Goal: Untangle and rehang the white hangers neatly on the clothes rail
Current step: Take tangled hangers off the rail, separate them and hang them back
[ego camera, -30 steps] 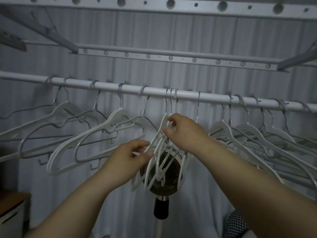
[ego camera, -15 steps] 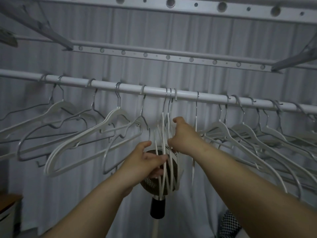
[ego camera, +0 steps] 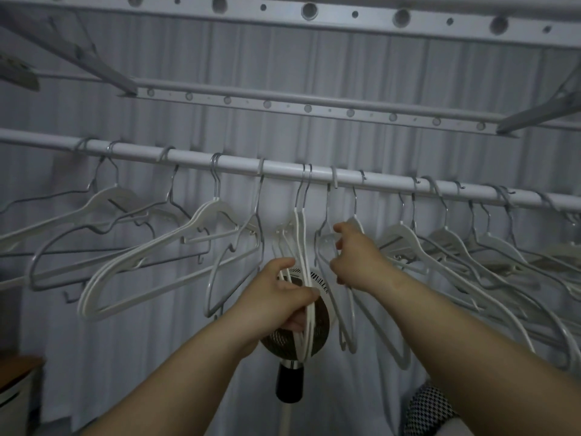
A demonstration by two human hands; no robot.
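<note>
A white clothes rail [ego camera: 283, 169] runs across the view with several white hangers hooked on it. At the middle, a bunch of edge-on white hangers [ego camera: 300, 240] hangs by two hooks. My left hand [ego camera: 279, 297] grips the lower part of this bunch. Just to the right, my right hand [ego camera: 358, 259] holds another white hanger [ego camera: 347, 313] by its shoulder, apart from the bunch. Spread-out hangers [ego camera: 151, 250] hang to the left and crowded, overlapping hangers [ego camera: 465, 256] to the right.
Behind the hangers stands a round fan [ego camera: 301, 322] on a dark pole. A perforated metal bar [ego camera: 308, 105] and a second one above it run over the rail. A grey curtain fills the background. A wooden surface [ego camera: 15, 366] sits at lower left, a checkered object [ego camera: 424, 410] at lower right.
My right hand has pulled a hanger to the right, away from the middle bunch, opening a gap. My left hand still grips the bunch, slightly lower than before.
</note>
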